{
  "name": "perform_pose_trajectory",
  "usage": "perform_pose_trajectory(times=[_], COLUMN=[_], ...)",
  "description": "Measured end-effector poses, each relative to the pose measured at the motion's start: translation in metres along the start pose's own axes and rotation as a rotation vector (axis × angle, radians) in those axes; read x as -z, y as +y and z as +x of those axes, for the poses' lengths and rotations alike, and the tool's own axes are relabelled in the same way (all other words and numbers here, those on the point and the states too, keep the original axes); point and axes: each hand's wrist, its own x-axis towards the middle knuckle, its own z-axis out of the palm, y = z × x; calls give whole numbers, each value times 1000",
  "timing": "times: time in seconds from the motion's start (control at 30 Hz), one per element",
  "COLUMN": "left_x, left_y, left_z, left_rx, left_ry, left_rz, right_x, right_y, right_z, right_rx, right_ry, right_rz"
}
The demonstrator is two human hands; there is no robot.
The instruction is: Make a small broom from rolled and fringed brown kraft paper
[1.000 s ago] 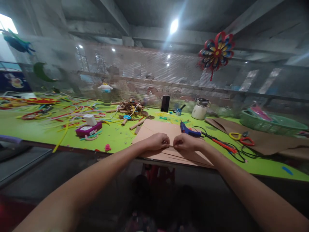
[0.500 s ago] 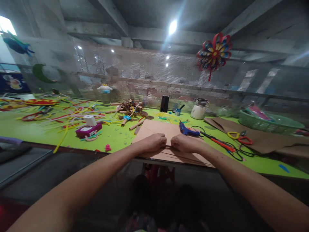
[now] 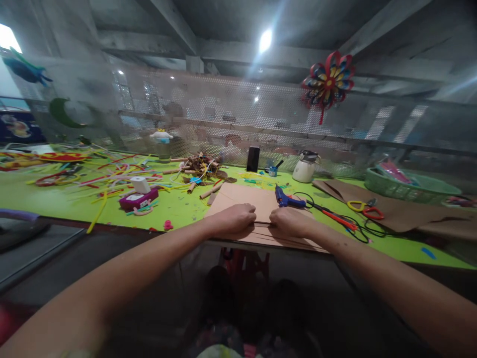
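On cardboard, fists still together

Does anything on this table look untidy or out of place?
Yes. Colourful strips lie scattered over the green table at left, and the brown card sheets under both hands overhang its near edge.

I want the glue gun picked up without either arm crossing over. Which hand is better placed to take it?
Probably the right hand: the blue glue gun lies just beyond it on the brown card. The left hand sits farther off and would have to reach across.
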Motion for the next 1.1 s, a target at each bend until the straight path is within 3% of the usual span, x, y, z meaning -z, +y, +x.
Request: perform_pose_trajectory(times=[0.3,0.53,0.6,0.73,0.83,1.1], left_x=[11,12,11,7,1,-9], left_y=[1,8,8,1,-8,-10], left_z=[6,8,5,8,20,36], left_rx=[-162,-195,-124,216,381,583], left_ry=[-36,-123,-132,-129,-156,-340], left_rz=[117,105,-3,-272,-321,-431], right_x=[-11,-12,-11,-7,-7,-9], right_y=[-13,-23,-27,-34,-36,-39], right_z=[-6,-11,-12,-14,-15,-13], right_rx=[-214,-114,-70,-14,-10,12], right_ry=[41,78,64,-9,-28,-14], right_rz=[-32,-95,-117,-161,-187,-211])
